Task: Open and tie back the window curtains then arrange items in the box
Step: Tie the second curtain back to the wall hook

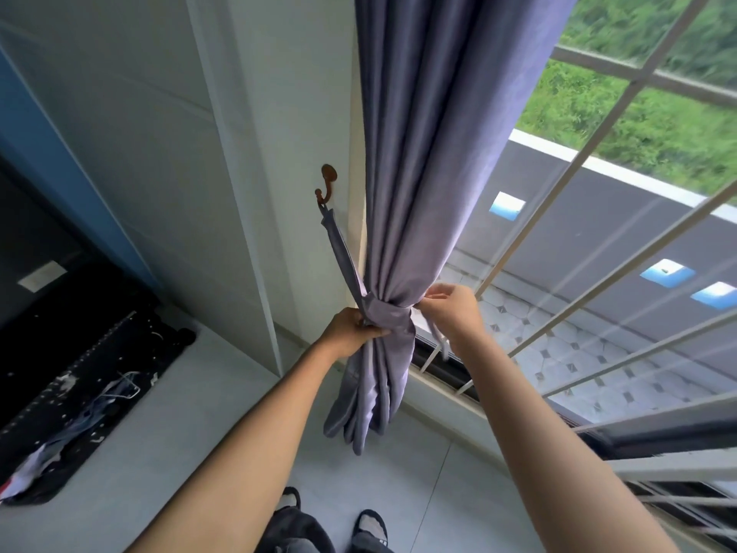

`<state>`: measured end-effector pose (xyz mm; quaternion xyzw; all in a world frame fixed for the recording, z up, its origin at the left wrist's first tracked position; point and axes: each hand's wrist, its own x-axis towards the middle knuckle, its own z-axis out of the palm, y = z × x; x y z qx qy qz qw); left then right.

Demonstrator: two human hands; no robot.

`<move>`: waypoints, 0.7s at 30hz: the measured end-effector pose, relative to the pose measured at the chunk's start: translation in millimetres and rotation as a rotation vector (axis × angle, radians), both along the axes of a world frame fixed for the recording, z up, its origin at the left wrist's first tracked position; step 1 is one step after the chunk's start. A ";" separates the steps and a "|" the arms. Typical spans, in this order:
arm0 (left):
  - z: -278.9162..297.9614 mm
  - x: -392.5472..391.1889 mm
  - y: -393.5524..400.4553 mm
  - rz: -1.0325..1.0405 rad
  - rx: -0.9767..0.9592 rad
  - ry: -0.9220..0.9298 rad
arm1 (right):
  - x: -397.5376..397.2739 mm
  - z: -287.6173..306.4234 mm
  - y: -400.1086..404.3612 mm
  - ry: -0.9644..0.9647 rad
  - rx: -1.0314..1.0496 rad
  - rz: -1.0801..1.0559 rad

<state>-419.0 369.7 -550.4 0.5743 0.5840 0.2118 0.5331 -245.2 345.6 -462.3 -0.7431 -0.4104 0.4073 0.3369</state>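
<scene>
A lavender curtain hangs gathered beside the window, cinched at its waist by a matching fabric tieback. One end of the tieback runs up as a strap to a brown wall hook. My left hand grips the tieback on the left side of the bundle. On the right side, my right hand pinches the band's other end, and a thin white cord dangles below it.
White window bars and the sill run along the right. A white panelled wall is on the left. A black mat with scraps and cloth lies on the floor at lower left. My feet in sandals stand on pale tiles.
</scene>
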 end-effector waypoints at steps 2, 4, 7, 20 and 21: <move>3.1 1.4 0.8 -0.009 -0.009 0.030 | -7.7 -1.7 -0.5 -0.049 0.038 -0.071; 4.8 1.0 0.5 -0.026 -0.021 0.059 | -15.0 -0.9 -4.0 -0.083 0.069 -0.120; 8.1 -0.1 -2.4 -0.019 -0.028 0.054 | -24.9 2.5 -13.2 -0.130 0.120 -0.072; 12.5 20.5 -47.6 0.158 0.330 0.139 | -50.4 -15.8 -36.3 -0.068 0.362 0.256; 9.3 23.5 -53.0 0.217 0.364 0.138 | -51.7 -17.6 -35.2 -0.081 0.374 0.257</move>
